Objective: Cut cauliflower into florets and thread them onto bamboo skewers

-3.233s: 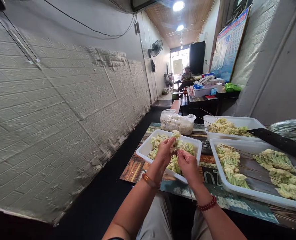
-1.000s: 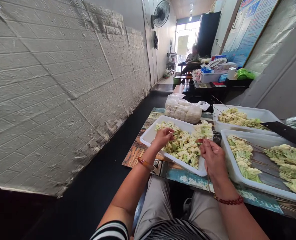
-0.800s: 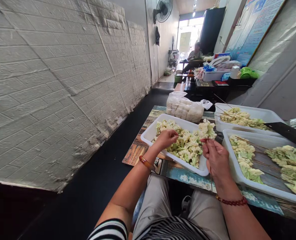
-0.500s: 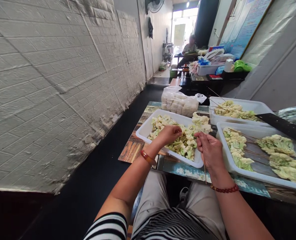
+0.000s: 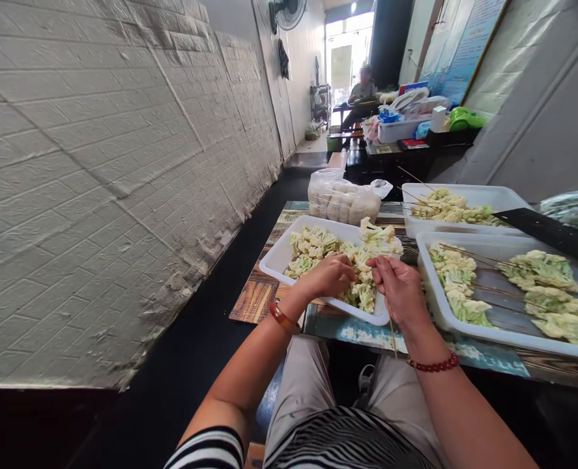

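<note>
My left hand reaches into a white plastic tray of cut cauliflower florets. Its fingers curl down among the pieces, and the fingertips are partly hidden. Over the tray's right edge, my right hand is closed round a thin wooden skewer, whose lower end sticks out below the fist toward me. The skewer's upper part is covered by the fingers. Just behind the right hand, a heap of larger cauliflower pieces rises at the tray's far right corner.
To the right, a second white tray holds skewered cauliflower. Behind it stands another tray of skewers, with a dark board across its corner. A plastic bag of pale round items lies at the back. Further off, a person sits at a table.
My left hand has moved lower, its fingers now down among the florets. My right hand still grips the skewer at nearly the same place. The view has shifted slightly.
</note>
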`<action>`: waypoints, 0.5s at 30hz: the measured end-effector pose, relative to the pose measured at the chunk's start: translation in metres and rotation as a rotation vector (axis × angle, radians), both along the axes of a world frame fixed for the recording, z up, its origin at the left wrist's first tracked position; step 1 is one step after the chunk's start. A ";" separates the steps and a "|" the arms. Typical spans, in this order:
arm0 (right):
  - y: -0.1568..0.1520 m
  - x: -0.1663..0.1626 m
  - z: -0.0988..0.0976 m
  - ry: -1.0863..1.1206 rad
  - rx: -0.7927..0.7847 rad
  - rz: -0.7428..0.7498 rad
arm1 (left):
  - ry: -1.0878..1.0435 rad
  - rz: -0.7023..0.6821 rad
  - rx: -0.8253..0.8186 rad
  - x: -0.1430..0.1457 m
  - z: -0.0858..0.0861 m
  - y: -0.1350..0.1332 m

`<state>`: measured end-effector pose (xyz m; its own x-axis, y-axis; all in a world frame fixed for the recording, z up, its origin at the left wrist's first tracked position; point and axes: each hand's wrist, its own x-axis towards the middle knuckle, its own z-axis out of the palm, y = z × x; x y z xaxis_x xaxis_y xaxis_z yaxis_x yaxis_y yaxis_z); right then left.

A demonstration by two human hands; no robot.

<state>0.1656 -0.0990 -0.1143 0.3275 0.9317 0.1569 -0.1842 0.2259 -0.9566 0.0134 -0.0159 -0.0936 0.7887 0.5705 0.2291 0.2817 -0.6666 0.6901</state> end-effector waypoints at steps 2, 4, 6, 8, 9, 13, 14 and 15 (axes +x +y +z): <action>0.001 0.001 0.000 -0.013 -0.001 -0.001 | -0.062 0.046 -0.106 -0.001 -0.001 0.003; 0.001 0.001 -0.001 -0.027 -0.007 -0.005 | -0.152 0.118 -0.294 -0.005 -0.002 0.006; 0.002 0.001 -0.002 -0.024 -0.010 -0.010 | -0.259 0.175 -0.510 -0.010 -0.002 0.007; 0.001 0.001 -0.002 -0.006 -0.012 -0.013 | -0.349 0.201 -0.674 -0.013 -0.003 0.007; 0.001 0.001 -0.002 0.005 -0.013 -0.010 | -0.383 0.209 -0.727 -0.014 -0.002 0.007; 0.001 0.000 -0.002 0.019 -0.012 0.012 | -0.510 0.251 -0.864 -0.015 0.000 0.007; 0.000 0.000 -0.003 0.014 -0.012 0.019 | -0.544 0.262 -0.891 -0.015 0.001 0.007; 0.000 0.000 -0.003 0.005 -0.015 0.026 | -0.579 0.274 -0.917 -0.015 0.002 0.008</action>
